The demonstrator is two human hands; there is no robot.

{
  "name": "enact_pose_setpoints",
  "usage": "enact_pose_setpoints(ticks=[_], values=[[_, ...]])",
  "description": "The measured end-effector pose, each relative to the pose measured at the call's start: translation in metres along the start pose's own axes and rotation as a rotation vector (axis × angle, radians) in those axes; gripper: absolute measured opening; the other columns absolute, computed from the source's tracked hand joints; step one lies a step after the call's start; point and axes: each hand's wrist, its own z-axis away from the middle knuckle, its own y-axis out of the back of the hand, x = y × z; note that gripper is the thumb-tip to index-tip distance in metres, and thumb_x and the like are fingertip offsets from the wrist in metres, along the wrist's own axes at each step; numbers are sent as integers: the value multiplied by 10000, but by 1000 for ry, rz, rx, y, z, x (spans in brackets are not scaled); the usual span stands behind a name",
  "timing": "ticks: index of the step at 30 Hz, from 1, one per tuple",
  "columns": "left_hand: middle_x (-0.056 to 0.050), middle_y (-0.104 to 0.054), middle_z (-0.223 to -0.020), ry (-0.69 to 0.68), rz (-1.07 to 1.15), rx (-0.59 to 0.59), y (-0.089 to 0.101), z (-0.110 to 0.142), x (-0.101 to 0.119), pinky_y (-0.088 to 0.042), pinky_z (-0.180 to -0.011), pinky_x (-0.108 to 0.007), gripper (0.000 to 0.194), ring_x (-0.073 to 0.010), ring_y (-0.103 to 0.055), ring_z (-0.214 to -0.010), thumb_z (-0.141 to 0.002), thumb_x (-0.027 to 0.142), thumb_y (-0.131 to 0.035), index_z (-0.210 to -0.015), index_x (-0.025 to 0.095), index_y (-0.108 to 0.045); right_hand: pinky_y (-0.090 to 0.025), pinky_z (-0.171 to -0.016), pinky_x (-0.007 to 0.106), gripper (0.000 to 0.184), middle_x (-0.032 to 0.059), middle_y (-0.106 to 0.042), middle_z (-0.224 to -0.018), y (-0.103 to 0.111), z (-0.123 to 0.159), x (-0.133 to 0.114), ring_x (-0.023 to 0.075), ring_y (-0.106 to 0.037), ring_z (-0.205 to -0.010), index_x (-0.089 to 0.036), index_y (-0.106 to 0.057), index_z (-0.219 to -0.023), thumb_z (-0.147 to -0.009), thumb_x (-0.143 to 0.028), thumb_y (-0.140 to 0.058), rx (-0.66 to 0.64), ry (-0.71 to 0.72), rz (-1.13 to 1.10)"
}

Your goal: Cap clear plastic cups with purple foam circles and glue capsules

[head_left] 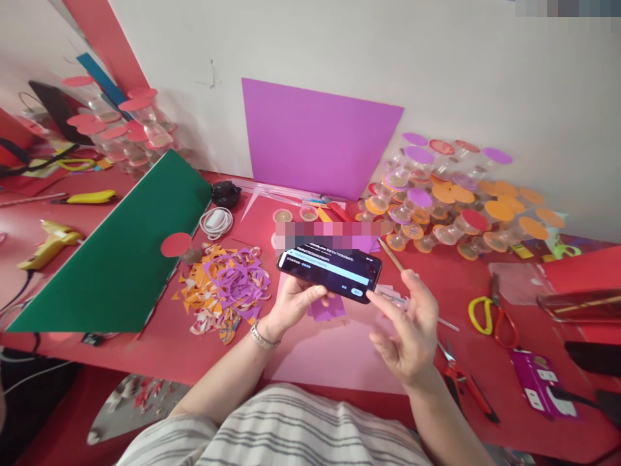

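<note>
And here a craft workshop was seen: paper scraps (pixel 237 278) heaped on a red table (pixel 189 353), glue gun (pixel 53 241) and scissors (pixel 495 299) laid out!

The head camera looks forward and down from close above the shirt (pixel 310 430), across the table (pixel 184 349) to the far wall (pixel 466 71).

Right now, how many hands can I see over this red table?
2: the left hand holds the phone; the right hand is beside it, one finger at its lower right corner. Neither is hidden, though contact there is unclear.
</note>
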Motion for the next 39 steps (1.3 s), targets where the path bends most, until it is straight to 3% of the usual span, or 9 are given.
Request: enact_pose_setpoints(ticks=[8, 12, 15, 19, 26, 32, 35, 37, 39], values=[[-47, -734, -672, 7, -24, 17, -1, 1, 2, -532, -555, -239, 509, -107, -614, -514, -672, 605, -864, -714, 132, -679, -523, -1079, 596, 437, 168, -421, -1522, 7, 4, 10, 382, -499, -1401, -220, -639, -1324, -1015, -495, -497, -1, -48, 46], [-27, -704, -630, 27, -37, 20, 0, 1, 2, -509, -512, -229, 534, -100, -590, -490, -649, 626, -867, -720, 140, -656, -548, -1030, 608, 618, 203, -448, -1496, 4, -1, 9, 391, -519, -1372, -221, -484, -1469, -961, -560, -579, -39, -81, 78], [-3, -654, -560, 66, -87, 24, 1, 1, 3, -473, -460, -210, 565, -91, -560, -459, -637, 663, -853, -696, 146, -632, -504, -1055, 647, 838, 231, -441, -1514, -3, -7, 5, 406, -482, -1395, -212, -304, -1581, -918, -623, -611, -128, -101, 91], [24, -605, -502, 90, -136, -5, 2, 2, 6, -428, -415, -187, 584, -72, -515, -406, -643, 686, -833, -679, 149, -607, -363, -1135, 723, 948, 241, -407, -1555, -13, -17, -1, 418, -416, -1449, -208, -125, -1637, -924, -570, -633, -238, -87, 89], [45, -564, -455, 70, -154, -98, 1, 2, 12, -380, -386, -169, 545, -50, -459, -361, -703, 638, -824, -670, 159, -566, -388, -1139, 689, 970, 216, -531, -1407, -23, -29, -6, 387, -525, -1339, -192, -52, -1644, -929, -434, -661, -298, -95, 102], [46, -564, -459, 109, -111, -197, -3, 3, 12, -386, -385, -153, 479, -53, -488, -370, -754, 567, -823, -730, 147, -592, -395, -1156, 657, 1003, 208, -576, -1322, -23, -18, -6, 356, -583, -1250, -141, -7, -1640, -929, -405, -663, -251, -124, 134], [12, -689, -616, 189, -38, -289, -7, 5, 11, -453, -400, -150, 499, -74, -575, -416, -737, 517, -858, -947, 156, -585, -437, -1116, 658, 956, 196, -581, -1318, -14, -3, -2, 359, -586, -1236, -160, -39, -1641, -942, -417, -639, -208, -176, 173], [-81, -784, -932, 225, -9, -324, -8, 7, 12, -512, -429, -161, 512, -78, -639, -475, -768, 481, -847, -1040, 181, -532, -454, -1097, 652, 932, 201, -575, -1330, -1, 10, 6, 362, -583, -1234, -165, -78, -1640, -943, -435, -635, -167, -212, 219], [-170, -725, -1261, 244, -8, -348, -7, 10, 14, -557, -467, -172, 459, -69, -676, -524, -821, 452, -810, -1039, 196, -497, -454, -1086, 658, 924, 209, -572, -1339, 15, 25, 19, 369, -583, -1222, -159, -118, -1635, -933, -456, -640, -129, -255, 276]])
